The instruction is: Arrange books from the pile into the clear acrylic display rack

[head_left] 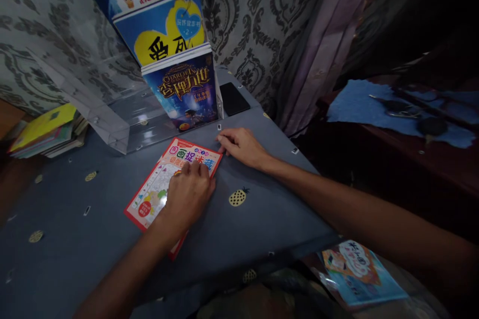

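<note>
At the left edge of the frame a stack of books (45, 132) lies on the blue worktop (75, 239). Right of it, in the upper middle, a clear plastic stand (112, 109) holds upright books, the front one a dark blue book (187, 92). Below the stand, in the centre of the frame, a red-bordered activity book (157, 189) lies flat on the worktop. The left hand (189, 194) rests on its right half, palm down, fingers close together and a little bent, pressing and not gripping. The right hand (241, 147) lies just beside the book's upper right corner, fingers slightly apart, tips at that corner. Behind this hand lies a black phone (234, 98). At the lower right, below the worktop edge, a colourful picture book (355, 271) is seen.
</note>
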{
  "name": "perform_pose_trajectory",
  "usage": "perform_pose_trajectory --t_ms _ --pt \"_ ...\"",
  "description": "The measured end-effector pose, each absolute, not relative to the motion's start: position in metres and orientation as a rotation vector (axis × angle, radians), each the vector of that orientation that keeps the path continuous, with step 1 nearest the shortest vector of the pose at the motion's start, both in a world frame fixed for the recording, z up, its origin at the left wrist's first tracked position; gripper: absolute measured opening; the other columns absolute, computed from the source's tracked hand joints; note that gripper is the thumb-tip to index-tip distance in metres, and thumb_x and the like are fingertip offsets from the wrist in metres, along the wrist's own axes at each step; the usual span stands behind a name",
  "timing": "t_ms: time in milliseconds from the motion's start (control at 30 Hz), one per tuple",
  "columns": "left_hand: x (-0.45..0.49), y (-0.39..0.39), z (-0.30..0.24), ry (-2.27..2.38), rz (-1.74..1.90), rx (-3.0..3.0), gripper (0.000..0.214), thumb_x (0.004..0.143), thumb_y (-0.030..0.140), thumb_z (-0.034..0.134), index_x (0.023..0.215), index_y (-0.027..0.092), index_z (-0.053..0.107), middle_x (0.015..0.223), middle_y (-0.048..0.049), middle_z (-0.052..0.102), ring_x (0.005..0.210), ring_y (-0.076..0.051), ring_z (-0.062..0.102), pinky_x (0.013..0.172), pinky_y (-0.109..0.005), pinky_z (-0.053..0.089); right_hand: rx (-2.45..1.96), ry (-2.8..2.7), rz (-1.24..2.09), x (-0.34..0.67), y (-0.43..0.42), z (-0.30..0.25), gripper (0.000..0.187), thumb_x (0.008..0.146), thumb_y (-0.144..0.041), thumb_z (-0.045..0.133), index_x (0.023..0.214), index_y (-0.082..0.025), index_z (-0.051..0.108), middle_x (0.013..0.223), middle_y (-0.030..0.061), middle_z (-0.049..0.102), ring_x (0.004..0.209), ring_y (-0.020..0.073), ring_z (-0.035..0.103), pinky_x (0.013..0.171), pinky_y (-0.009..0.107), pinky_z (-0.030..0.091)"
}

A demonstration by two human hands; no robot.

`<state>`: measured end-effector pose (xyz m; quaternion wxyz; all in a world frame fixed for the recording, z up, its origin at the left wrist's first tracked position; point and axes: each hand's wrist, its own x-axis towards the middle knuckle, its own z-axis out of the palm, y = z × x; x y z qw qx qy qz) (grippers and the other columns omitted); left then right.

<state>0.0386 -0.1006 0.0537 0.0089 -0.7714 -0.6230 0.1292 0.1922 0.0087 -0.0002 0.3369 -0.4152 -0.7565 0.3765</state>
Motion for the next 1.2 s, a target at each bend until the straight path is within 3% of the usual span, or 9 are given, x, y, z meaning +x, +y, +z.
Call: perform_pose_trajectory --t_ms 300,533,1200 --pt "0.0371 -0.1068 0.0613 -1.860 0.589 -2.415 0.032 0.103 0.020 0.035 0.113 0.011 0.065 0.109 -0.0184 0.069 0.102 -0.031 0.070 0.075 -0.038 0.058 -0.979 -2.055 1.053 0.1918 0.0046 0.0055 0.027 0.097 -0.024 0.051 0.077 -0.015 0.067 0.065 0.0021 0.070 0.055 0.0117 0.060 0.058 0.024 0.041" --pt "0.0359 -0.1044 0.0631 -1.875 0.593 -2.418 0.035 0.105 0.024 0.034 0.109 0.013 0.066 0.103 -0.0162 0.072 0.096 -0.028 0.072 0.074 -0.035 0.056 -1.008 -2.020 0.997 0.1949 0.0074 0.0055 0.029 0.099 -0.025 0.050 0.078 -0.015 0.068 0.066 0.0012 0.070 0.058 0.0118 0.060 0.064 0.025 0.041" --pt "0.0327 -0.1103 0.0633 -1.892 0.473 -2.403 0.037 0.104 0.023 0.032 0.107 0.013 0.068 0.103 -0.0162 0.073 0.096 -0.029 0.073 0.074 -0.036 0.055 -0.950 -2.029 1.073 0.1907 0.0074 0.0008 0.028 0.098 -0.025 0.050 0.079 -0.015 0.068 0.064 0.0017 0.070 0.053 0.0115 0.061 0.057 0.025 0.045"
